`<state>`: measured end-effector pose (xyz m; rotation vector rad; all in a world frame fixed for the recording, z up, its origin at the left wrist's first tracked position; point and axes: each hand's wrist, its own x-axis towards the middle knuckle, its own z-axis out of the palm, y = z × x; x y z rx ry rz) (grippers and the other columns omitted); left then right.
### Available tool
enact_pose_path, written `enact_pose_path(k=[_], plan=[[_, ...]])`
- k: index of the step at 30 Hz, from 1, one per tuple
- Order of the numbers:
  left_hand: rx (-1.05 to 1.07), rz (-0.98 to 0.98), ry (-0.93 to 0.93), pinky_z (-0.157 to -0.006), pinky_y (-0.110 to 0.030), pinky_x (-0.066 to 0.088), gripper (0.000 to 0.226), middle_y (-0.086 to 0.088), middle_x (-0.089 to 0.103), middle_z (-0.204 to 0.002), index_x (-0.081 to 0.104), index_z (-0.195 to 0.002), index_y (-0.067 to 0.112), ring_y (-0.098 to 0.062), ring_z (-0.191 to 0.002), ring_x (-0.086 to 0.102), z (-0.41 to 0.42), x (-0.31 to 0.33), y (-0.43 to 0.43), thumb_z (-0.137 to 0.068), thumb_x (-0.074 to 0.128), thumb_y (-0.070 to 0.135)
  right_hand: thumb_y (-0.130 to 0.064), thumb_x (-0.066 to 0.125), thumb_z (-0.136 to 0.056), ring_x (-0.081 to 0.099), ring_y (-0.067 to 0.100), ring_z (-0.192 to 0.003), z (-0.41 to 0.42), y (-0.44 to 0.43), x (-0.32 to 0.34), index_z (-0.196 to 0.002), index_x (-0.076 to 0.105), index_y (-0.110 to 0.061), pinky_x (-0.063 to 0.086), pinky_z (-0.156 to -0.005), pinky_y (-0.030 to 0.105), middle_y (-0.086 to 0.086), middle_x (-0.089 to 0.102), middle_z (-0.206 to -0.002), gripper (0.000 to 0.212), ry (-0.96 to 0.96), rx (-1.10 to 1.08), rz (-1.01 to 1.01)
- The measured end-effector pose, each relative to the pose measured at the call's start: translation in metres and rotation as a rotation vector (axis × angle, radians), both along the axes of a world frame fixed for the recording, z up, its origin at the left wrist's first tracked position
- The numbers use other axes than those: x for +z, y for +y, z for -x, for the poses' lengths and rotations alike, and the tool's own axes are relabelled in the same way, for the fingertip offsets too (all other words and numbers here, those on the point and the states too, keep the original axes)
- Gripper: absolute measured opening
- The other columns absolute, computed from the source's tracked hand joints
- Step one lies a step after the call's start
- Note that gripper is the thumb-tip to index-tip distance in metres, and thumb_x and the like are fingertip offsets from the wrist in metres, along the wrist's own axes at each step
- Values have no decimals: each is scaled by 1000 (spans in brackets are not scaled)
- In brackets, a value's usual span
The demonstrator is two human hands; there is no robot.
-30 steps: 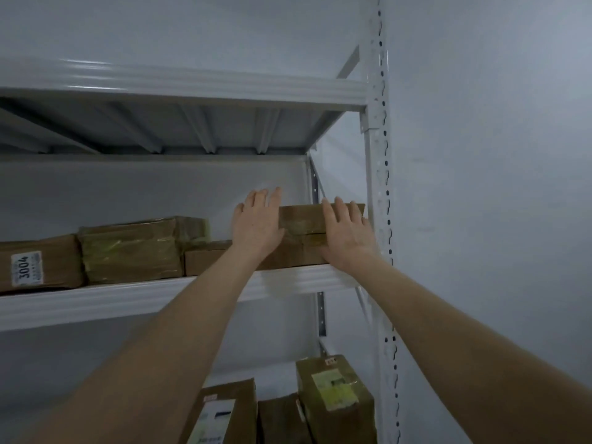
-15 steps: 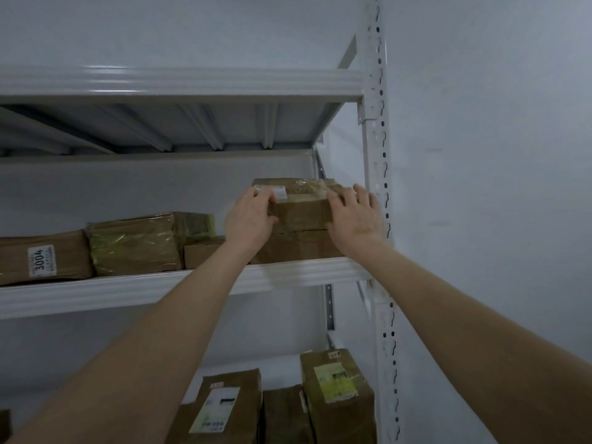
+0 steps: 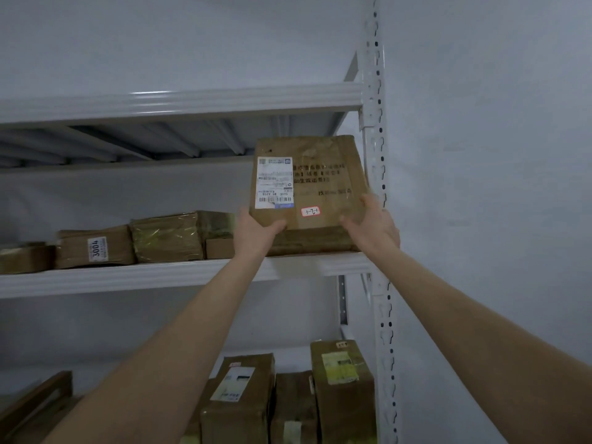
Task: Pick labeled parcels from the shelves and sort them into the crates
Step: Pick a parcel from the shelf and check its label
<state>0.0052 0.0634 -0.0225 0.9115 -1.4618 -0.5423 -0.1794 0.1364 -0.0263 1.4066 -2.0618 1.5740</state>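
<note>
A flat brown cardboard parcel is tilted up so its top face shows, with a white shipping label on the left and a small red-edged sticker reading 3-7-1 near its lower edge. My left hand grips its lower left corner and my right hand grips its lower right corner. It is raised above another brown parcel lying at the right end of the white shelf. No crates are in view.
More brown parcels lie along the same shelf, one marked 3004 and one taped parcel. Below stand several upright labeled parcels. The perforated white upright post rises right beside the held parcel. An upper shelf runs overhead.
Both hands have lifted the top parcel off the stack and tipped it up toward me, so its labeled top face now shows. The view has shifted downward slightly.
</note>
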Motion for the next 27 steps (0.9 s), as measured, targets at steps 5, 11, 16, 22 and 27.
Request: enact_pose_path(k=[5, 11, 16, 22, 27], plan=[[-101, -22, 83, -99, -39, 49, 64, -4, 58, -128, 45, -136, 14, -20, -115, 55, -10, 0, 19, -79, 76, 14, -49, 66, -83, 53, 25, -105, -4, 16, -10, -130, 49, -37, 39, -85, 29, 4, 40, -128, 51, -52, 98, 78], [-62, 32, 64, -100, -39, 48, 65, -3, 58, -129, 45, -139, 15, -21, -118, 53, -18, -1, 33, -81, 74, 15, -47, 64, -85, 54, 25, -103, -14, 34, -6, -129, 48, -37, 40, -82, 29, 3, 37, -129, 48, -35, 110, 90], [-80, 48, 3, -104, -44, 44, 65, -2, 51, -138, 44, -141, 19, -22, -128, 47, -14, 0, 37, -82, 73, 16, -49, 59, -88, 54, 28, -101, -13, 38, -1, -130, 48, -34, 43, -83, 33, 6, 37, -128, 46, 15, 61, 33], [9, 138, -264, -100, -35, 43, 56, -4, 55, -135, 55, -133, 20, -21, -121, 52, -8, 9, 20, -80, 75, 20, -55, 49, -91, 53, 32, -105, -9, 24, 19, -129, 48, -36, 45, -91, 41, 10, 40, -128, 42, 116, -51, -125], [223, 317, -521, -101, -35, 39, 45, -6, 51, -132, 51, -134, 23, -24, -122, 48, -3, 5, -1, -91, 62, 28, -50, 50, -93, 16, 43, -141, -20, 3, 13, -148, 21, -34, 17, -112, 56, 12, 24, -154, 64, 530, -274, -310]])
